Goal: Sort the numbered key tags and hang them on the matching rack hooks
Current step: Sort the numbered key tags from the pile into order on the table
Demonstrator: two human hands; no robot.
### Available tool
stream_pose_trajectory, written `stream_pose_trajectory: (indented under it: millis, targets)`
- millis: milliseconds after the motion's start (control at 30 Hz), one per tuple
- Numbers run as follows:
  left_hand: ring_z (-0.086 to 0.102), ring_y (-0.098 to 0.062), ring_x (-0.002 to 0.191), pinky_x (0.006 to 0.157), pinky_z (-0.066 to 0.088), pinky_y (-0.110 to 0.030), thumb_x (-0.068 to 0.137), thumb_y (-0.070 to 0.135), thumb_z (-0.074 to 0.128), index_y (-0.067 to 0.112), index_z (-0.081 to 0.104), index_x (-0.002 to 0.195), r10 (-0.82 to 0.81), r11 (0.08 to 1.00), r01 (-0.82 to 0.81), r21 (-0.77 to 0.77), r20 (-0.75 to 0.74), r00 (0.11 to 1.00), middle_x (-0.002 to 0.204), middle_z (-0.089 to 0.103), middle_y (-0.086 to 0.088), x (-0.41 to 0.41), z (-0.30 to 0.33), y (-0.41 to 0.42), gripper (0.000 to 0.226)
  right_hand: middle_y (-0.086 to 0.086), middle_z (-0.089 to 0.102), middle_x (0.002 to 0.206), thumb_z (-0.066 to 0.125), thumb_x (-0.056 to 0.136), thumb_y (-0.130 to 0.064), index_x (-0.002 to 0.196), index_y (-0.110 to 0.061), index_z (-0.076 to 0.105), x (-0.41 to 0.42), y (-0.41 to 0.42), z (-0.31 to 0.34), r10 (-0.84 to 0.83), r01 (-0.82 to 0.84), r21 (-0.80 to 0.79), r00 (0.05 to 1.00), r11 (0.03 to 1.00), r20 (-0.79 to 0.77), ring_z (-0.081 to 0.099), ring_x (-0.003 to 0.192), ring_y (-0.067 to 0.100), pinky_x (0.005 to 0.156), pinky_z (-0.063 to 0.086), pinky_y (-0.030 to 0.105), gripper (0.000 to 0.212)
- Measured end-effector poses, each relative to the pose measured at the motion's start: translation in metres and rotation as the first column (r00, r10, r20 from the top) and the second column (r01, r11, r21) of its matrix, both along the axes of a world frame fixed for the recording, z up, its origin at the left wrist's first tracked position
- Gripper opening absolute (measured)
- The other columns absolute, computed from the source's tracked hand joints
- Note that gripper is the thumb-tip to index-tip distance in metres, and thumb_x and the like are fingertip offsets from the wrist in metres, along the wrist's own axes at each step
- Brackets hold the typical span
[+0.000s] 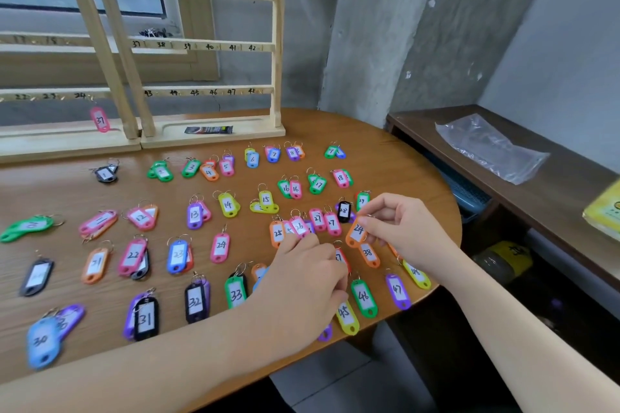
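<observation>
The table (385, 151) carries most of the tags, laid out in rough number order in pairs. At its back stands the rack (201, 43), its rails numbered 31 to 48 on the near frame; one pink tag marked 37 (100, 119) hangs under the 24 hook on the left frame, which looks misplaced. A plastic bag (489, 147) lies on the side shelf (570, 178). The right hand (399, 228) pinches an orange tag marked 24 (356, 231), lifted just above the 38 tag (368, 253). The left hand (308, 275) rests over tags near 26 and 45; whether its grip holds one I cannot tell. These tags look light, stiff plastic, likely slippery; the flat body suits pinching, leaving the ring free for the hook.
</observation>
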State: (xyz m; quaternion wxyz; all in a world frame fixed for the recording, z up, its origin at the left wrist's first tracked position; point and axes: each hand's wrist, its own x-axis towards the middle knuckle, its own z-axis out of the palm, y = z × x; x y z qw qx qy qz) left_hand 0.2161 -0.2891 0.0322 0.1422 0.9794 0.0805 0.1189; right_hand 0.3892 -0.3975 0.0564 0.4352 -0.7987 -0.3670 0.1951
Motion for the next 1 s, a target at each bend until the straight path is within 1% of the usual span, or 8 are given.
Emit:
stream_pose_trajectory:
  millis: [167, 267, 333, 567, 700, 867, 933, 1000]
  targets:
    - [0.043, -0.010, 0.094, 0.093, 0.035, -0.033, 0.094, 0.040, 0.062, 0.031, 0.068, 0.087, -0.056, 0.997, 0.048, 0.065, 0.115, 0.992, 0.088, 0.048, 0.015, -0.001, -0.009, 0.003, 0.013, 0.003, 0.076, 0.079, 0.074, 0.091, -0.015, 0.096, -0.012, 0.069, -0.001, 0.005, 0.002, 0.001, -0.001, 0.023, 1.000, 1.000, -0.029, 0.070, 0.069, 0.011, 0.061, 0.052, 0.015, 0.008]
    - [0.045, -0.011, 0.099, 0.096, 0.034, -0.034, 0.097, 0.039, 0.059, 0.030, 0.067, 0.092, -0.050, 0.997, 0.043, 0.066, 0.109, 0.993, 0.092, 0.051, 0.014, -0.003, -0.012, 0.009, 0.013, 0.002, 0.077, 0.083, 0.077, 0.089, -0.019, 0.094, -0.015, 0.071, -0.001, 0.012, 0.002, 0.010, -0.010, 0.017, 1.000, 1.000, -0.024, 0.073, 0.078, 0.014, 0.072, 0.058, 0.023, 0.009]
    - [0.049, -0.012, 0.091, 0.089, 0.038, -0.034, 0.091, 0.038, 0.063, 0.032, 0.067, 0.083, -0.055, 0.996, 0.042, 0.080, 0.169, 0.984, 0.085, 0.054, 0.014, -0.004, -0.013, 0.011, 0.011, 0.000, 0.077, 0.084, 0.078, 0.088, -0.022, 0.093, -0.017, 0.072, -0.002, 0.018, 0.003, 0.013, -0.013, 0.005, 1.000, 1.000, 0.001, 0.073, 0.082, 0.015, 0.078, 0.059, 0.029, 0.010]
    - [0.051, -0.016, 0.084, 0.076, 0.023, -0.034, 0.086, 0.036, 0.063, 0.032, 0.065, 0.078, 0.113, 0.987, -0.144, 0.078, 0.309, 0.944, 0.075, 0.056, 0.016, -0.021, 0.007, 0.066, 0.009, 0.000, 0.077, 0.081, 0.082, 0.083, -0.030, 0.088, -0.019, 0.072, -0.003, 0.041, 0.006, 0.031, -0.031, -0.044, 0.999, 0.999, 0.005, 0.073, 0.081, 0.016, 0.086, 0.058, 0.041, 0.016]
    - [0.048, -0.013, 0.092, 0.080, 0.017, -0.030, 0.093, 0.034, 0.066, 0.035, 0.065, 0.082, 0.334, 0.942, -0.333, -0.050, 0.252, 0.908, 0.078, 0.059, 0.016, -0.032, 0.023, 0.116, 0.011, 0.000, 0.076, 0.074, 0.081, 0.084, -0.032, 0.086, -0.017, 0.072, -0.013, 0.057, 0.006, 0.073, -0.073, -0.059, 0.997, 0.996, 0.001, 0.065, 0.067, 0.006, 0.072, 0.051, 0.029, 0.018]
    - [0.046, -0.012, 0.096, 0.084, 0.019, -0.031, 0.094, 0.030, 0.067, 0.034, 0.066, 0.082, 0.457, 0.889, -0.443, -0.115, 0.212, 0.864, 0.075, 0.059, 0.017, -0.052, 0.028, 0.155, 0.012, 0.003, 0.074, 0.071, 0.078, 0.088, -0.030, 0.084, -0.014, 0.071, -0.029, 0.081, 0.010, 0.146, -0.143, -0.085, 0.989, 0.986, 0.033, 0.057, 0.058, 0.002, 0.060, 0.045, 0.016, 0.018]
    - [0.046, -0.013, 0.095, 0.091, 0.023, -0.034, 0.094, 0.029, 0.067, 0.032, 0.068, 0.085, 0.483, 0.875, -0.464, -0.136, 0.209, 0.850, 0.078, 0.061, 0.015, -0.063, 0.026, 0.167, 0.010, 0.008, 0.075, 0.077, 0.078, 0.089, -0.028, 0.083, -0.012, 0.071, -0.037, 0.093, 0.011, 0.194, -0.188, -0.102, 0.979, 0.977, 0.056, 0.058, 0.060, 0.002, 0.060, 0.046, 0.013, 0.018]
    - [0.047, -0.013, 0.096, 0.089, 0.021, -0.032, 0.095, 0.029, 0.065, 0.034, 0.067, 0.085, 0.506, 0.862, -0.485, -0.147, 0.199, 0.839, 0.079, 0.063, 0.014, -0.075, 0.025, 0.174, 0.011, 0.010, 0.075, 0.081, 0.078, 0.088, -0.027, 0.084, -0.009, 0.072, -0.046, 0.105, 0.011, 0.243, -0.234, -0.114, 0.967, 0.965, 0.073, 0.061, 0.065, 0.004, 0.067, 0.052, 0.019, 0.020]
